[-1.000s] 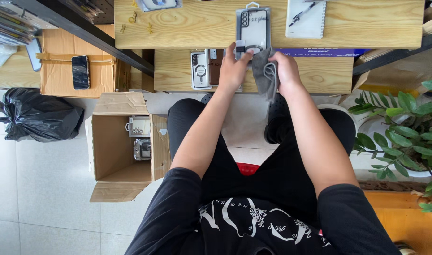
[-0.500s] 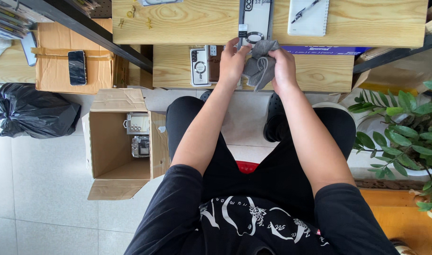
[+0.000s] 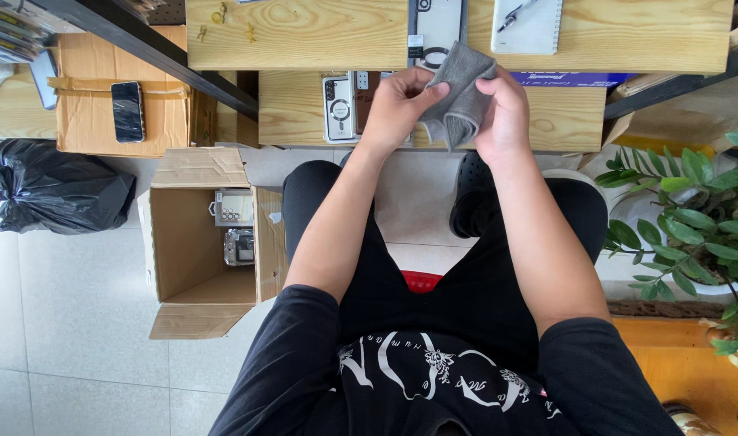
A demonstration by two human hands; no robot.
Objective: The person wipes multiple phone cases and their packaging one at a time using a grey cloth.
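Observation:
Both my hands hold a grey cloth (image 3: 459, 97) up over the lower wooden shelf (image 3: 304, 105). My left hand (image 3: 400, 103) pinches its upper left edge between thumb and fingers. My right hand (image 3: 505, 113) grips the cloth's right side, and the cloth hangs folded between them. Behind the cloth, on the upper wooden desk (image 3: 304, 32), lies a packaged phone case (image 3: 435, 28), partly hidden. Another packaged phone case (image 3: 338, 107) lies on the lower shelf just left of my left hand.
A white notepad with a pen (image 3: 527, 24) lies on the desk. An open cardboard box (image 3: 203, 242) with packaged items stands on the floor at left. A phone (image 3: 127, 111) rests on a closed box. A black rubbish bag (image 3: 54, 187) is far left, a potted plant (image 3: 692, 226) at right.
My hands have lifted the grey cloth a little and gathered it closer together; the cloth now covers more of the packaged phone case on the desk.

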